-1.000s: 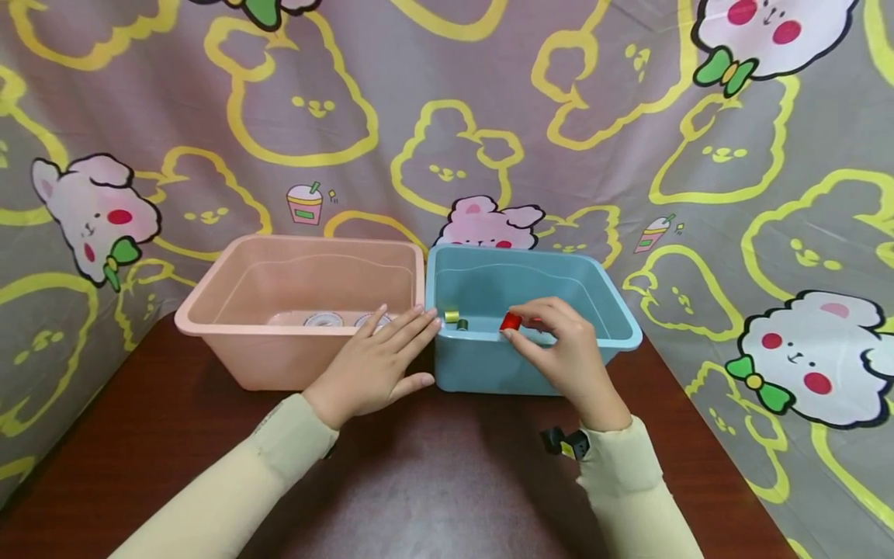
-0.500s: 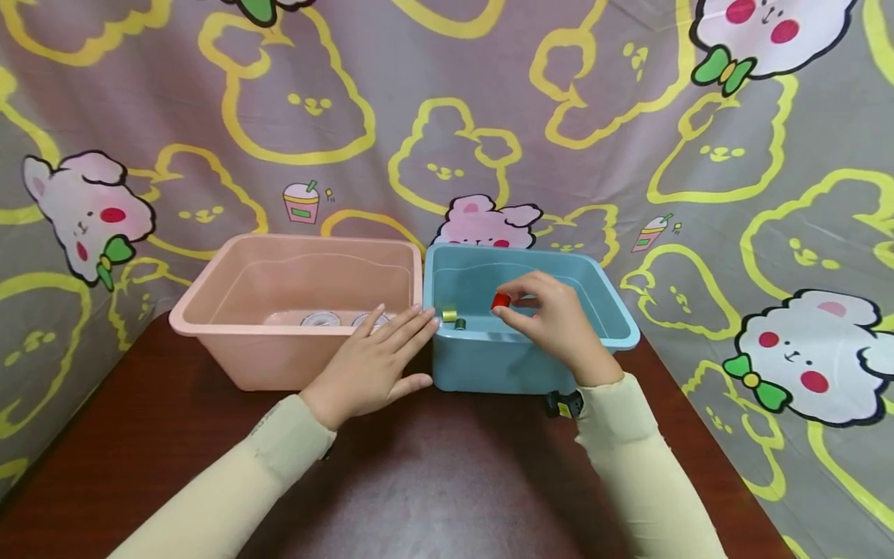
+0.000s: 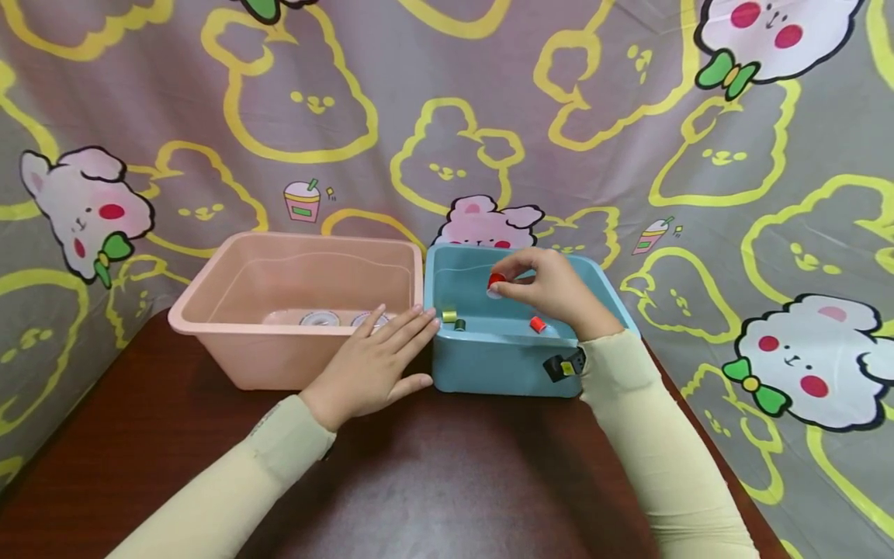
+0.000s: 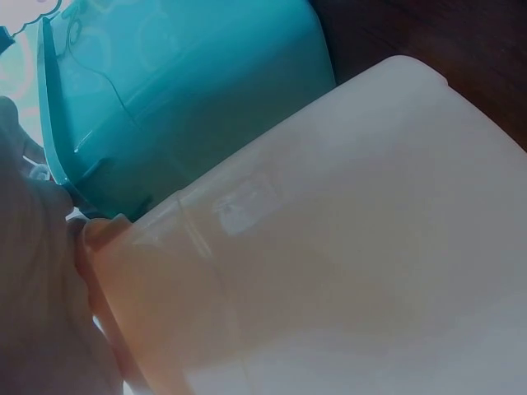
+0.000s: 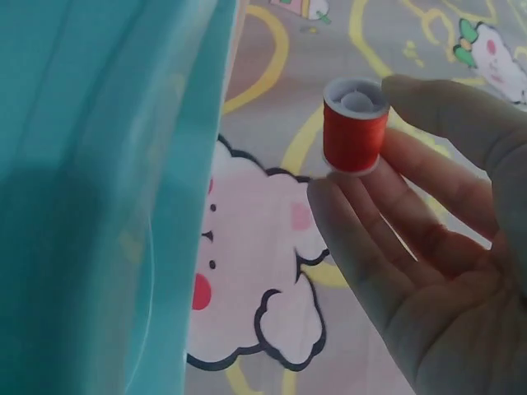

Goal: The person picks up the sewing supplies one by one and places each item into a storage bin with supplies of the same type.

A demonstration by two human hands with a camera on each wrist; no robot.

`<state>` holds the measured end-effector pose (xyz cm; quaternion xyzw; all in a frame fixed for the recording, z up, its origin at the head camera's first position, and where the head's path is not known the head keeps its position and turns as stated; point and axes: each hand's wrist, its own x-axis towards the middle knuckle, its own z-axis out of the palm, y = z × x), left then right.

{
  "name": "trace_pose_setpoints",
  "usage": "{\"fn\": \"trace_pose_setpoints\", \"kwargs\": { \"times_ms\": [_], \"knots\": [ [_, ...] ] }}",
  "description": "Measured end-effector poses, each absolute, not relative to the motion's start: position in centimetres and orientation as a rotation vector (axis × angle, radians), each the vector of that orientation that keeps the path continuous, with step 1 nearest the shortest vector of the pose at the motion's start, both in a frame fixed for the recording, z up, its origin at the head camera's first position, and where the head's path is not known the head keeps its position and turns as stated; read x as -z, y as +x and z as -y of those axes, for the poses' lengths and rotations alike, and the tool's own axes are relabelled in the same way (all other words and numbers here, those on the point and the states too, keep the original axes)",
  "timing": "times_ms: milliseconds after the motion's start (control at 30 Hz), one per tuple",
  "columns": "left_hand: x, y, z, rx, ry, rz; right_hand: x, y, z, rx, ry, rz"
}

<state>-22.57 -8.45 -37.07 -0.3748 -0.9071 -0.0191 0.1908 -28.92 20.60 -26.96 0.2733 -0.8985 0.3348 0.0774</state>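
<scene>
My right hand (image 3: 552, 291) pinches a spool of red thread (image 5: 354, 136) between thumb and fingertips, above the blue bin (image 3: 499, 369). In the right wrist view the spool's pale end faces up. Inside that bin lie a second red spool (image 3: 537, 324), a yellow-green one (image 3: 449, 316) and a dark green one (image 3: 460, 324). My left hand (image 3: 373, 365) rests flat with straight fingers on the pink bin's (image 3: 272, 359) front rim, fingertips reaching the blue bin's corner. The left wrist view catches part of this hand (image 4: 41, 280) beside the bins' walls.
The two bins stand side by side on a dark red-brown table (image 3: 419, 481). Round white printed shapes (image 3: 320, 318) show on the pink bin's floor. A patterned curtain (image 3: 447, 70) hangs behind and along the sides. A small black device (image 3: 564, 365) sits at the right wrist.
My right hand has lifted the red spool and carried it further back, up over the blue bin. The other red spool now shows plainly. The left hand stays put.
</scene>
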Motion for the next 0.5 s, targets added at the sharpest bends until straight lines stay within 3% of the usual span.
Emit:
{"fn": "trace_pose_setpoints", "kwargs": {
  "times_ms": [500],
  "knots": [
    [37.0,-22.6,8.5,0.038,-1.052,2.529,25.7,-33.3,-21.4,-0.788,0.878,2.887]
  ]
}}
